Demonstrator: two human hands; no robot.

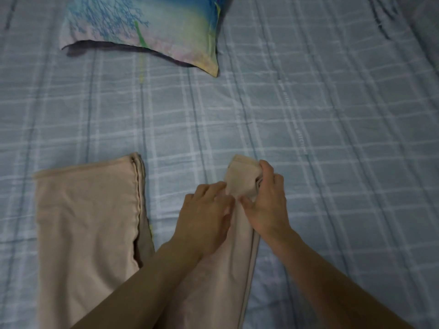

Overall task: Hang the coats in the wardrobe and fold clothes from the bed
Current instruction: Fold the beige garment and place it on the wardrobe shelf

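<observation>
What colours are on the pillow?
The pillow is blue, fading to green and yellow, with blue tree branches; seen in the head view.

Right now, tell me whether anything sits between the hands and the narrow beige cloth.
Nothing visible does. The left hand rests on the narrow beige cloth and the right hand grips its folded end.

Both arms reach forward — the left hand [206, 217] presses flat, the right hand [267, 201] curls round the cloth [240, 178].
</observation>
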